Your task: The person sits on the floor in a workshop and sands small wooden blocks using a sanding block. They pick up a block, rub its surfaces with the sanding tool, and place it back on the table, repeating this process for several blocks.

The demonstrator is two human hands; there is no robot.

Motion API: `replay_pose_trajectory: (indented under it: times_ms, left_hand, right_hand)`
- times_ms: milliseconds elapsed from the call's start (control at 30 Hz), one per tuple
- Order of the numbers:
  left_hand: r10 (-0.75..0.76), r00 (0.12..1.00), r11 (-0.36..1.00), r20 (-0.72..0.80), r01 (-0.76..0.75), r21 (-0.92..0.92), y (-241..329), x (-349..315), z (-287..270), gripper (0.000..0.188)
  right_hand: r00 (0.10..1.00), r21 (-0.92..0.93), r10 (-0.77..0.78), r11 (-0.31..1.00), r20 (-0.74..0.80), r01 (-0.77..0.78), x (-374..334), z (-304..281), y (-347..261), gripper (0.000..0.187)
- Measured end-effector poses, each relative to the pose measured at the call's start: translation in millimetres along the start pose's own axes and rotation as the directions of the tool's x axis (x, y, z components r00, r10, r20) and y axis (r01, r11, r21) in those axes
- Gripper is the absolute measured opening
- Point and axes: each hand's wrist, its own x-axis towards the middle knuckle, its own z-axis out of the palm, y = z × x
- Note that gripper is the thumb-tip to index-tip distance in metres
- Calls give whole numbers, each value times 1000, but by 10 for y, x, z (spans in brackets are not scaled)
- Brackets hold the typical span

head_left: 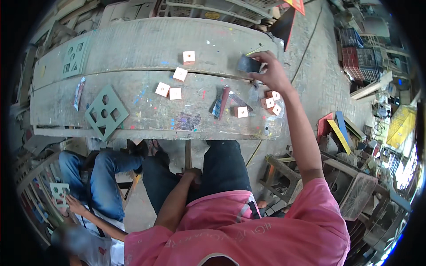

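Dark grey piece (247, 64) is located at the far right of the wooden table (146, 40), the largest item. At the table's near left, a pale green plate (98, 107) with cut-out shapes lies flat; a second green plate (82, 56) lies at the far left. Right hand (273, 73) holds the dark grey piece at its right side. Left hand (194, 175) is off the table's near edge, at a wooden bar (188, 153); its grip cannot be determined. Smallest: drilled wooden blocks (175, 93), four near centre, three clustered near right, one left of that cluster.
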Motion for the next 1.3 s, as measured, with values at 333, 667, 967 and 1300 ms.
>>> replay_pose_trajectory:
  times_ms: [333,667,967,1300]
  left_hand:
    - [-50,995,923,83,78,-376,-190,117,-84,40]
    - [-150,987,988,-55,148,-36,133,347,-408,27]
    - [24,342,849,-939,-504,-162,1657,-1740,-2026,22]
    - [42,15,949,-999,311,44,2160,-1202,-3486,26]
  right_hand:
    - [969,180,205,957,136,-228,-447,-386,995,45]
    - [979,354,204,914,24,-199,-750,-231,1338,11]
    - [872,550,384,818,-303,-169,-1057,-202,1442,18]
    - [815,666,502,717,-289,-205,-1742,-110,1409,13]
